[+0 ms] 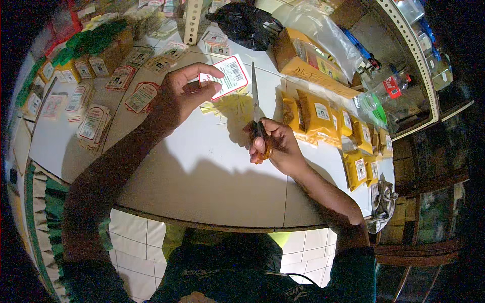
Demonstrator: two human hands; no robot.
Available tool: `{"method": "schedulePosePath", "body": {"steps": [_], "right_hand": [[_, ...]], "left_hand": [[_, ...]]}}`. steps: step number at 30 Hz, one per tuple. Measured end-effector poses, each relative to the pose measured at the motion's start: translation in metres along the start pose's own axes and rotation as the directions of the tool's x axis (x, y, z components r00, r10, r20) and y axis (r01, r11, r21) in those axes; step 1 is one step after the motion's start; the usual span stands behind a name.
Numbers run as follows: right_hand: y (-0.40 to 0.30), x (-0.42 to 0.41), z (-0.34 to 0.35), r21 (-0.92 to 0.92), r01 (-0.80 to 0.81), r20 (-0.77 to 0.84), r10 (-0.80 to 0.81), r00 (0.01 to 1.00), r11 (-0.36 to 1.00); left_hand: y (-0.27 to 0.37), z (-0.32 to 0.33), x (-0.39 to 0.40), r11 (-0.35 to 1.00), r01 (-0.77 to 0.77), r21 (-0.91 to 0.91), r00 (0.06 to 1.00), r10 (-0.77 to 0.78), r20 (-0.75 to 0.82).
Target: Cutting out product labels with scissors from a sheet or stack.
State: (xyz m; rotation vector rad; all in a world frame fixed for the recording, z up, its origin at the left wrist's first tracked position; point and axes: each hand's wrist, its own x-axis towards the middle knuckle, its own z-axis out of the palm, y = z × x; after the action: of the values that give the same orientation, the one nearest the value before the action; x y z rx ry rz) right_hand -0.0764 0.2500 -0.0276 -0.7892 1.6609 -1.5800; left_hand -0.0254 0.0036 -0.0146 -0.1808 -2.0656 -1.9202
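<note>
Between the thumb and fingers of my left hand [180,94] is a white printed label [233,75] with a red border and a barcode. It is raised over the white tabletop [197,151]. My right hand [278,146] grips a pair of scissors [255,102] by orange-brown handles, with the blades pointing away from me and looking closed. The blades stand just right of the label, apart from it. Below the label lies a small heap of thin yellowish paper trimmings [218,108], partly in shadow.
Several stacks of cut labels [93,125] lie at the left, before a row of filled packets with green tops [75,68]. On the right are yellow powder packets [318,117], a cardboard box [314,68] and a plastic bottle [382,91]. A black plastic bag [246,24] sits at the back.
</note>
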Motion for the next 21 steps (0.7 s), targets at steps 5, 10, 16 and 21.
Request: {"method": "schedulePosePath", "body": {"steps": [5, 10, 16, 21], "right_hand": [[0.009, 0.002, -0.002, 0.225, 0.131, 0.109, -0.159, 0.981, 0.966], [0.002, 0.002, -0.003, 0.121, 0.111, 0.144, -0.128, 0.981, 0.987], [0.001, 0.001, -0.001, 0.128, 0.097, 0.131, -0.114, 0.985, 0.987], [0.001, -0.001, -0.003, 0.100, 0.096, 0.123, -0.108, 0.986, 0.990]], "left_hand": [[-0.002, -0.001, 0.002, 0.999, -0.032, -0.032, 0.999, 0.033, 0.036], [0.003, 0.000, 0.001, 0.992, 0.028, -0.120, 0.997, -0.020, 0.070], [0.009, 0.000, -0.001, 0.991, 0.059, -0.117, 0.997, -0.052, 0.064], [0.011, -0.001, 0.000, 0.994, 0.102, -0.044, 0.992, -0.098, 0.076]]}}
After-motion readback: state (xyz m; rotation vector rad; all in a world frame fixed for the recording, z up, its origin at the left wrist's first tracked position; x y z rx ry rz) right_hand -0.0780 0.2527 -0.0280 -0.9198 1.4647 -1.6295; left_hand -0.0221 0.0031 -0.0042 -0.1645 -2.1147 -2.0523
